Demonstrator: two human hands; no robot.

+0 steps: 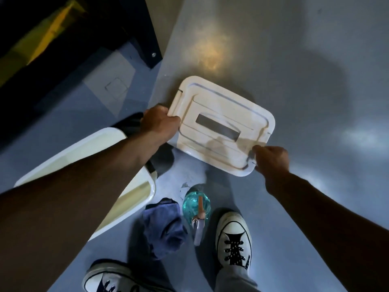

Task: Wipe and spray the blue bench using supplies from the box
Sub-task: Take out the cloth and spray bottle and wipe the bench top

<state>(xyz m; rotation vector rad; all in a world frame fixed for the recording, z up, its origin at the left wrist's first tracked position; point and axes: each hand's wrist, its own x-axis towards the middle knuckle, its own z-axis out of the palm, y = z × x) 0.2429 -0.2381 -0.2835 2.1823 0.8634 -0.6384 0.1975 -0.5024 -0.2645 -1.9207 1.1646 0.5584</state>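
Both my hands hold a white plastic box lid [221, 121] with a rectangular slot, just above the floor. My left hand [160, 121] grips its left edge and my right hand [270, 158] pinches its near right corner. The open white box [145, 194] stands on the floor under my left forearm. A crumpled blue cloth [163, 226] lies on the floor in front of my feet. Beside it, to the right, stands a clear teal spray bottle [196, 206] with a grey trigger head.
The floor is blue-grey, with a lighter grey surface [273, 49] beyond the lid. A dark frame with a screw [150, 47] and a yellow-striped surface sit at the upper left. My two white sneakers [233, 237] stand near the bottle and cloth.
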